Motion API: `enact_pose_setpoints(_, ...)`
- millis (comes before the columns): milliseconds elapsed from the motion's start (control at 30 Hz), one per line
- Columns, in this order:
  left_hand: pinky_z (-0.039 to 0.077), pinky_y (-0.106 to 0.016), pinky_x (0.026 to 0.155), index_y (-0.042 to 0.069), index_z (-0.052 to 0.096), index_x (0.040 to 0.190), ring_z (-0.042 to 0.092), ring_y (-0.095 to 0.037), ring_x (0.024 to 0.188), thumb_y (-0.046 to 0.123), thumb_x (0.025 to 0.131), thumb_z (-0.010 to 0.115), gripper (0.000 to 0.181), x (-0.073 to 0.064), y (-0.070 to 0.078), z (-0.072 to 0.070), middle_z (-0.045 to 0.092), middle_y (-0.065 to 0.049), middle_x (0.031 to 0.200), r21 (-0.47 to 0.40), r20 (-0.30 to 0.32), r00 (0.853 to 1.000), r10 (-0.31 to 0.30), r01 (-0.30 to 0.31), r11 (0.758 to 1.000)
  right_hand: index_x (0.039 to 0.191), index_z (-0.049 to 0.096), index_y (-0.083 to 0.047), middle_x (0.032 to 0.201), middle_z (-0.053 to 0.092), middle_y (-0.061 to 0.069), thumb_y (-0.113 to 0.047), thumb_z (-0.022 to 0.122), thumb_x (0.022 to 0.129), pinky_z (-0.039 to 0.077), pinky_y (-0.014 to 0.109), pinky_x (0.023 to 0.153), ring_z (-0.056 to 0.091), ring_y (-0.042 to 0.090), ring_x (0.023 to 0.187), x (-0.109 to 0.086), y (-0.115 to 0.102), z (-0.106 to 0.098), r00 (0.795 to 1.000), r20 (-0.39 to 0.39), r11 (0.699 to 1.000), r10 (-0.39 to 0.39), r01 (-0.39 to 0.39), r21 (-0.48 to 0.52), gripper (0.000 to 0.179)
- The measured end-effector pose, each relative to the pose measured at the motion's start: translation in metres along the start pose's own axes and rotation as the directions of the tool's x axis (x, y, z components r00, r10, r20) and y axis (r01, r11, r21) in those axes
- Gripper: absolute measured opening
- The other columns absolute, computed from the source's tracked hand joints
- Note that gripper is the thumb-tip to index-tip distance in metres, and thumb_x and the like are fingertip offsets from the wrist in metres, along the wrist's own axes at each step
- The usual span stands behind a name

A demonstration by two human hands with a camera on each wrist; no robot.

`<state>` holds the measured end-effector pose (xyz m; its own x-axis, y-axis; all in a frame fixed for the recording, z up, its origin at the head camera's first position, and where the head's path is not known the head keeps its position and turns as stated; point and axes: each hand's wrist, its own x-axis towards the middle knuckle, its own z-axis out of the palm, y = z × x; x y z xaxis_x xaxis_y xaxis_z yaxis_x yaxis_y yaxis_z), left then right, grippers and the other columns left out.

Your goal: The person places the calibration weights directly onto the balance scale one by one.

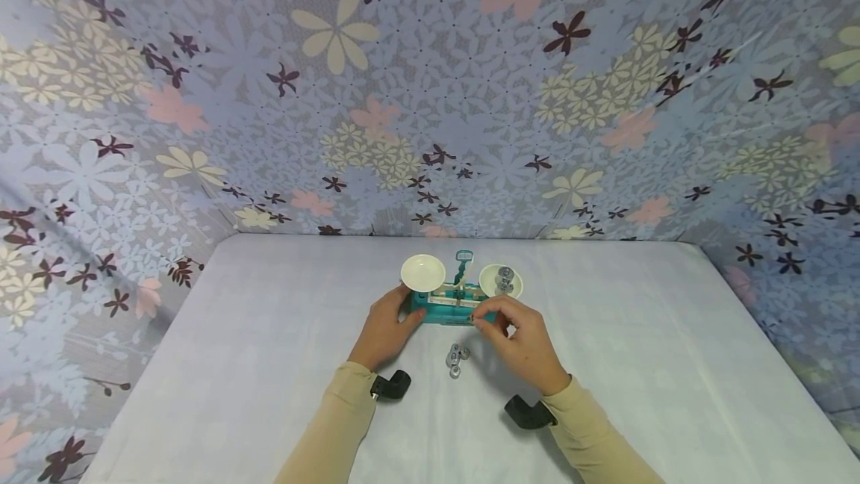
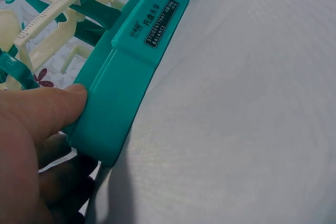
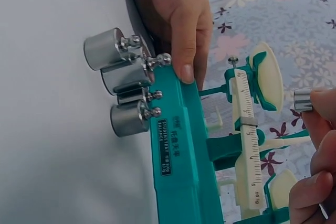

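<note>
A teal tray balance (image 1: pixel 443 314) with two cream pans stands on the table. My left hand (image 1: pixel 386 327) grips the left end of its base; in the left wrist view the thumb (image 2: pixel 68 100) lies on the base's edge and the fingers pass behind its end. My right hand (image 1: pixel 527 346) is in front of the balance's right side, and its fingertips pinch a small silver weight (image 3: pixel 303 99), seen in the right wrist view. The right pan (image 1: pixel 489 286) bears several metal weights (image 1: pixel 505 279). The left pan (image 1: pixel 423 273) has nothing on it.
Several knobbed silver weights (image 3: pixel 123 69) stand grouped on the white-covered table (image 1: pixel 269 349), in front of the balance and between my hands. A flowered cloth (image 1: pixel 416 95) rises behind the table and at its sides.
</note>
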<state>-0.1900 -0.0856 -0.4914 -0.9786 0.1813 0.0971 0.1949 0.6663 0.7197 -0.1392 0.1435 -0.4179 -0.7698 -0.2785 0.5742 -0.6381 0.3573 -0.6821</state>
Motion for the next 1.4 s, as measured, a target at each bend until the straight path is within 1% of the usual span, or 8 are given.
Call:
enact_pose_setpoints(167, 0.030, -0.039, 0.109, 0.008, 0.036, 0.142, 0.037, -0.023, 0.131, 0.036, 0.092, 0.056, 0.062, 0.000, 0.000, 0.000, 0.041, -0.010, 0.142, -0.008, -0.001, 1.000, -0.001, 0.001, 1.000, 0.089, 0.064, -0.003, 0.079, 0.060, 0.005, 0.008, 0.069, 0.077, 0.037, 0.028, 0.046, 0.041, 0.013, 0.054, 0.001, -0.001, -0.001, 0.999, -0.032, 1.000, -0.020, 0.020, -0.018, 0.016)
enact_pose_setpoints(300, 0.031, -0.039, 0.109, 0.008, 0.035, 0.142, 0.037, -0.023, 0.131, 0.036, 0.092, 0.056, 0.062, 0.000, -0.001, 0.000, 0.041, -0.010, 0.142, -0.007, -0.003, 1.000, 0.004, -0.004, 1.000, 0.089, 0.064, -0.004, 0.078, 0.060, 0.005, 0.006, 0.069, 0.078, 0.037, 0.029, 0.045, 0.041, 0.013, 0.054, 0.003, -0.001, -0.001, 0.999, -0.040, 0.999, -0.003, 0.001, -0.039, 0.016)
enact_pose_setpoints(367, 0.031, -0.039, 0.109, 0.007, 0.036, 0.142, 0.038, -0.023, 0.130, 0.036, 0.092, 0.056, 0.062, -0.001, -0.002, 0.000, 0.042, -0.010, 0.142, -0.008, -0.006, 1.000, 0.010, -0.010, 1.000, 0.089, 0.065, -0.004, 0.078, 0.060, 0.005, 0.005, 0.069, 0.078, 0.036, 0.027, 0.045, 0.041, 0.013, 0.054, 0.003, -0.002, -0.002, 0.999, -0.041, 0.999, 0.013, -0.015, -0.045, 0.015)
enact_pose_setpoints(533, 0.031, -0.039, 0.109, 0.006, 0.036, 0.142, 0.038, -0.024, 0.130, 0.036, 0.092, 0.056, 0.062, -0.001, -0.002, -0.001, 0.042, -0.011, 0.141, -0.013, -0.010, 1.000, 0.021, -0.021, 1.000, 0.090, 0.065, -0.004, 0.073, 0.056, 0.004, 0.005, 0.068, 0.079, 0.034, 0.021, 0.046, 0.040, 0.013, 0.053, 0.005, -0.002, -0.004, 0.998, -0.056, 0.998, 0.003, -0.007, -0.070, 0.014)
enact_pose_setpoints(867, 0.031, -0.039, 0.109, 0.006, 0.035, 0.142, 0.038, -0.024, 0.130, 0.036, 0.092, 0.056, 0.062, 0.000, -0.003, 0.000, 0.042, -0.011, 0.141, -0.003, -0.012, 0.999, 0.029, -0.029, 1.000, 0.090, 0.065, -0.003, 0.065, 0.049, 0.004, 0.005, 0.068, 0.080, 0.031, 0.021, 0.044, 0.037, 0.013, 0.050, 0.008, -0.001, -0.007, 0.994, -0.107, 0.992, 0.006, -0.020, -0.123, 0.013)
enact_pose_setpoints(1000, 0.031, -0.039, 0.109, 0.007, 0.035, 0.142, 0.038, -0.024, 0.130, 0.036, 0.092, 0.056, 0.062, 0.000, -0.003, 0.001, 0.041, -0.011, 0.142, -0.005, -0.011, 1.000, 0.028, -0.028, 1.000, 0.089, 0.066, -0.003, 0.064, 0.049, 0.004, 0.005, 0.068, 0.079, 0.030, 0.021, 0.043, 0.036, 0.013, 0.049, 0.007, 0.010, -0.005, 0.991, -0.134, 0.989, 0.008, -0.028, -0.148, 0.013)
enact_pose_setpoints(1200, 0.031, -0.039, 0.109, 0.007, 0.036, 0.142, 0.038, -0.023, 0.130, 0.037, 0.092, 0.056, 0.062, -0.001, -0.002, 0.000, 0.042, -0.011, 0.142, -0.008, -0.010, 1.000, 0.017, -0.017, 1.000, 0.089, 0.067, -0.008, 0.075, 0.058, 0.001, -0.002, 0.070, 0.080, 0.030, 0.020, 0.042, 0.037, 0.010, 0.050, 0.005, 0.034, -0.005, 0.986, -0.165, 0.985, 0.024, -0.052, -0.163, 0.012)
enact_pose_setpoints(1400, 0.031, -0.039, 0.109, 0.007, 0.036, 0.142, 0.038, -0.023, 0.130, 0.035, 0.091, 0.057, 0.062, 0.000, 0.000, 0.000, 0.041, -0.010, 0.142, -0.017, -0.001, 1.000, 0.016, -0.016, 1.000, 0.090, 0.068, -0.014, 0.075, 0.057, -0.006, -0.010, 0.070, 0.082, 0.032, 0.020, 0.041, 0.038, 0.007, 0.050, 0.005, 0.040, -0.008, 0.984, -0.178, 0.981, 0.030, -0.063, -0.185, 0.009)
